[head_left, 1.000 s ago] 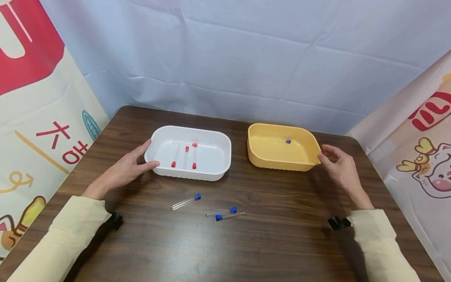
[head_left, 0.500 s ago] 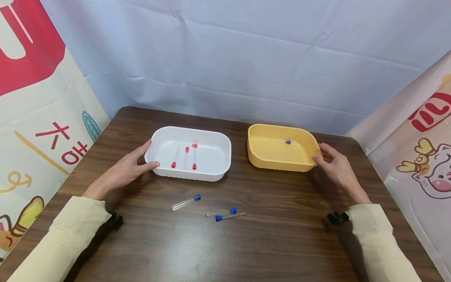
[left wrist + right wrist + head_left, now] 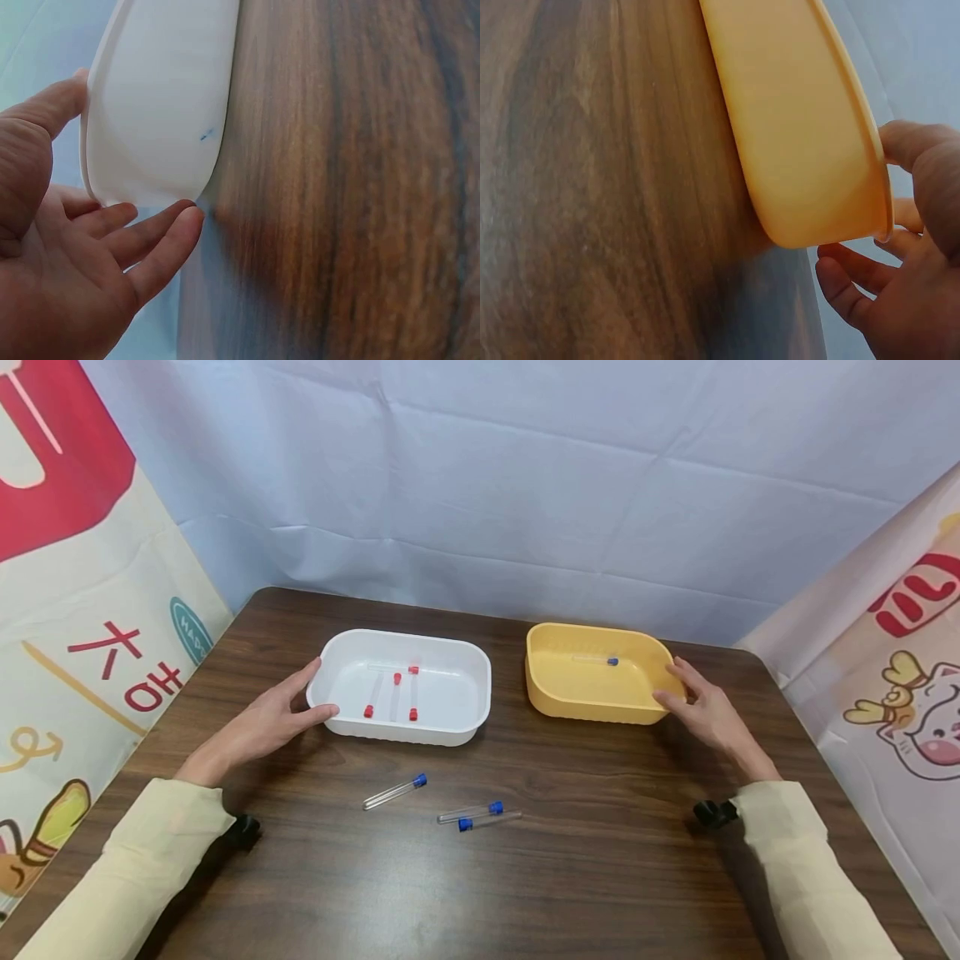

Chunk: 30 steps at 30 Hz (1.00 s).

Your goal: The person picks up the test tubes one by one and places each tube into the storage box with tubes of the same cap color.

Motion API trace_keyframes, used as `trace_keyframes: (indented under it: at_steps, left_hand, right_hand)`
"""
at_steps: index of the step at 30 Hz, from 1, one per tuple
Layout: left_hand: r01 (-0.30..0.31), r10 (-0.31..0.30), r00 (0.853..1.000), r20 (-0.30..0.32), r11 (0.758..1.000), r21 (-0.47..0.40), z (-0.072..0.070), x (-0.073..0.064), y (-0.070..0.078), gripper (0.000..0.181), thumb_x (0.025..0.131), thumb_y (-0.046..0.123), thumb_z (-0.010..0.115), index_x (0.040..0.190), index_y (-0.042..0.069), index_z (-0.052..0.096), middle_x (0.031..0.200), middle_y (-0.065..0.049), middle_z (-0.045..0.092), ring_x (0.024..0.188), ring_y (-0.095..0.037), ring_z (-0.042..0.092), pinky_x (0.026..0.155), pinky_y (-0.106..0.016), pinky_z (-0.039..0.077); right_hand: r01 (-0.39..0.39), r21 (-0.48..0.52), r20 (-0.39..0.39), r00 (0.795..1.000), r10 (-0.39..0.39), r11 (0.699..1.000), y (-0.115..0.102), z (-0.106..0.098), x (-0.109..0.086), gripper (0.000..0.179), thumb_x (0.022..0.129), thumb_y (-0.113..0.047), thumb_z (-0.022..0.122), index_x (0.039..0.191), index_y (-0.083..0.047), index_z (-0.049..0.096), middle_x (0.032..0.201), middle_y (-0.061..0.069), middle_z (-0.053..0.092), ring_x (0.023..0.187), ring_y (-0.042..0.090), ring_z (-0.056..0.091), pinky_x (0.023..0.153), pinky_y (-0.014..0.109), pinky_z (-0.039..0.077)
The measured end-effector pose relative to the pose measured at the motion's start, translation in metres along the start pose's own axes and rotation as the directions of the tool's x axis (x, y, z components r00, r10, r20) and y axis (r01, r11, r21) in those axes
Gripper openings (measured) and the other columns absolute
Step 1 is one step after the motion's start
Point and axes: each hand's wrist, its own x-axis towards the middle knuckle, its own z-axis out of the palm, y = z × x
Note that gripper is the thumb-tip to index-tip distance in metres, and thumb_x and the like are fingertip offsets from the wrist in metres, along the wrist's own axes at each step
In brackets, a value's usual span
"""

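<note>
On the left of the table, a white plastic tray (image 3: 468, 720) has several test tubes with red caps (image 3: 413, 714) lying in it. My left hand (image 3: 262, 720) holds its left end, thumb on the front rim and fingers along the end wall. To the right, a yellow plastic tray (image 3: 592, 708) contains one test tube with a blue cap (image 3: 612, 662). My right hand (image 3: 711, 718) grips that tray's right end, thumb over the rim and the other fingers against the outside. In the right wrist view, the lower fingers (image 3: 844, 291) curl beneath the tray's end.
Three blue-capped test tubes lie on the brown wooden table (image 3: 600, 860) in front of the trays: one apart (image 3: 393, 792) and two close together (image 3: 471, 812). A pale cloth (image 3: 480, 485) hangs behind the table, with printed cloths at both sides.
My right hand has slid leftward, its thumb and index finger moving further over the yellow tray's right end. The left hand, both trays and the tubes stay where they were.
</note>
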Motion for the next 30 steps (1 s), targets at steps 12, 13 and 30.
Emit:
trace_keyframes:
  at_steps: [12,13,30]
  left_hand:
    - [-0.004,0.004,1.000,-0.017,1.000,-0.011,0.002,0.000,-0.001,0.097,0.101,0.050,0.063,0.166,0.008,0.006,0.172,-0.016,0.010,0.155,-0.040,0.016,0.120,-0.064,0.021]
    - [-0.003,0.002,1.000,-0.017,1.000,-0.012,0.002,0.000,-0.002,0.097,0.101,0.050,0.063,0.167,0.008,0.006,0.172,-0.016,0.010,0.155,-0.040,0.016,0.119,-0.064,0.021]
    - [0.012,-0.014,0.999,-0.046,0.999,-0.033,0.003,-0.002,-0.003,0.097,0.101,0.051,0.064,0.167,0.008,0.008,0.170,-0.022,0.015,0.153,-0.044,0.018,0.118,-0.067,0.022]
  right_hand:
    - [-0.073,0.003,0.033,0.997,0.073,0.997,0.002,0.005,-0.003,0.079,0.107,-0.047,0.054,0.165,-0.005,0.019,0.172,0.015,0.007,0.152,0.051,0.015,0.114,0.072,0.022]
    - [-0.075,0.007,0.034,0.997,0.074,0.997,0.001,0.005,-0.003,0.079,0.107,-0.047,0.054,0.165,-0.006,0.019,0.172,0.014,0.007,0.152,0.051,0.015,0.114,0.072,0.022]
    - [-0.062,0.045,0.065,0.996,0.059,0.997,-0.008,0.009,-0.026,0.085,0.108,-0.044,0.054,0.166,-0.008,0.004,0.169,0.026,0.011,0.151,0.050,0.017,0.114,0.071,0.023]
